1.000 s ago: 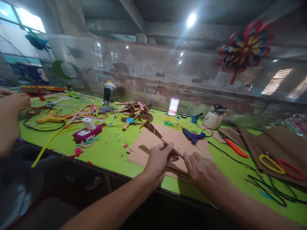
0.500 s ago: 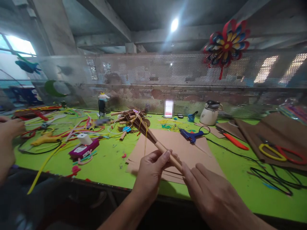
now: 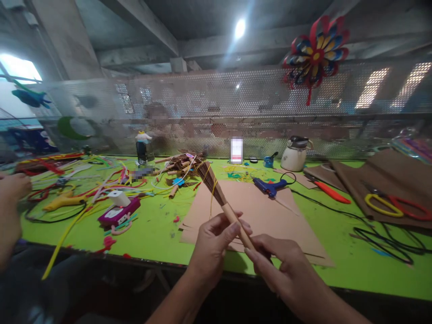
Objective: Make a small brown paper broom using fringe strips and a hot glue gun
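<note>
Both my hands hold a small brown paper broom above the near edge of the green table. My left hand pinches its rolled tan handle with thumb and fingers. My right hand is closed round the lower end of the handle. The fringed brush end points up and to the left, with a yellow string hanging from it. Under the broom lie stacked sheets of brown cardboard.
A blue glue gun lies beyond the cardboard, a white kettle further back. Orange cutter and yellow-red scissors lie at right with black cables. Another person's hand works at far left among coloured strips.
I lifted the broom off the cardboard and raised it; my right hand went from lying flat beside it to gripping the handle's lower end.
</note>
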Motion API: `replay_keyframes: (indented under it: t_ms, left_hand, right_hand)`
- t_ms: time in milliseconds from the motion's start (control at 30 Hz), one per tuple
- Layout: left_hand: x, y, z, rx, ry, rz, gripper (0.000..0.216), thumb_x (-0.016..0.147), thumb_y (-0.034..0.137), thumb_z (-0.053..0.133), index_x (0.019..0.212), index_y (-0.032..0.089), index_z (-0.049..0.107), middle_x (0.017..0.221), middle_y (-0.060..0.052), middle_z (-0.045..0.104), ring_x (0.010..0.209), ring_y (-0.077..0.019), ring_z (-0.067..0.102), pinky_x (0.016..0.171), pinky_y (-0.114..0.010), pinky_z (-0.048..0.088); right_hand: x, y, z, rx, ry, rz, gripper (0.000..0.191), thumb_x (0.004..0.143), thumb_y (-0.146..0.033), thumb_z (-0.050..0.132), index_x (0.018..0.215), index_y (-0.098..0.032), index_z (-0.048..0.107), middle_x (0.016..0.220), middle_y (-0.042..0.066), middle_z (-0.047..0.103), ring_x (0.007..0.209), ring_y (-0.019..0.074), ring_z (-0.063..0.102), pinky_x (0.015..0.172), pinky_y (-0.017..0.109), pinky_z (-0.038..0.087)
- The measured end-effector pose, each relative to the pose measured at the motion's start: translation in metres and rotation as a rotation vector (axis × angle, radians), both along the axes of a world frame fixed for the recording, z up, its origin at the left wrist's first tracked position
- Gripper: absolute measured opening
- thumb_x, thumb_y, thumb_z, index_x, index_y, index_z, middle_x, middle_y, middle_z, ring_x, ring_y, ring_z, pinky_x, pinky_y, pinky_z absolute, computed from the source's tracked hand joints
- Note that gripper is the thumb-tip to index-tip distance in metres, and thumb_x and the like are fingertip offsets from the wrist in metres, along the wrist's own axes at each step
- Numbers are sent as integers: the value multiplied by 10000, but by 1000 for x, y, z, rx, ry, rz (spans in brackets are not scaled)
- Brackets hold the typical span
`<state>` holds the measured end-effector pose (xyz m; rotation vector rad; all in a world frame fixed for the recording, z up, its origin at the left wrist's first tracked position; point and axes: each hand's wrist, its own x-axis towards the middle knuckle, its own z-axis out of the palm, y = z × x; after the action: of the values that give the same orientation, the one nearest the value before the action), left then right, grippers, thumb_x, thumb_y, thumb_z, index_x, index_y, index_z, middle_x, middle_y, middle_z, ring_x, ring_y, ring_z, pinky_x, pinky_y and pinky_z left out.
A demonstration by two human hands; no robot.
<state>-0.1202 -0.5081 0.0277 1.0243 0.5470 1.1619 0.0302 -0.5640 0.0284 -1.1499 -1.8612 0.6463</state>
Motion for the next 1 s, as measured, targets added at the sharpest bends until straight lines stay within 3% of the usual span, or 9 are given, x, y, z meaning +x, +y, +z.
replay_keyframes:
  t_ms: [133,233,300,400,667,900,1000]
  left_hand:
    - [0,-4,2,-81,-43,-40,300,794,294,675,1055,161,614,785,-96,709,727,-199,657,721,-332,503]
    - [1,-6,6,-140,-51,-5,247,778,298,690,962,137,649,865,-112,704,801,-217,666,697,-300,514]
    - [2,-5,7,-177,-72,34,247,735,282,733,910,120,671,813,-89,696,783,-188,661,685,-253,509]
    - [2,-3,6,-218,-106,37,278,704,280,761,915,116,684,701,-54,677,675,-140,647,654,-215,503]
    - [2,-6,1,-262,-130,-17,188,680,240,779,773,114,676,675,-49,686,644,-146,662,663,-233,519]
    - [2,-6,-1,-247,-69,-51,297,707,297,757,932,128,661,744,-51,691,710,-187,686,686,-269,536]
    - [-1,-5,-2,-233,-66,-60,247,751,279,718,944,146,637,746,-44,690,727,-210,694,681,-296,547]
  right_hand:
    - [-5,0,-9,195,-66,-65,158,907,-239,468,840,-186,601,668,2,616,570,129,554,557,226,425]
    - [-6,1,-15,322,-116,-109,163,892,-174,474,976,-188,613,812,52,688,684,159,632,644,246,470]
    - [-6,1,-18,354,-120,-114,200,887,-156,473,1028,-189,611,849,69,699,734,176,652,677,261,484]
    - [-6,-1,-19,326,-94,-105,159,883,-167,487,954,-195,626,774,47,688,693,170,648,657,255,486]
    - [-7,-9,-23,155,-1,-137,168,878,-251,511,773,-184,623,615,2,624,525,128,545,523,222,430]
    - [-9,-10,-30,84,57,-233,145,850,-275,555,816,-179,659,671,7,656,571,135,578,540,219,430]
    - [-9,-10,-33,42,51,-224,171,855,-294,546,803,-175,657,649,4,637,557,133,558,517,222,404]
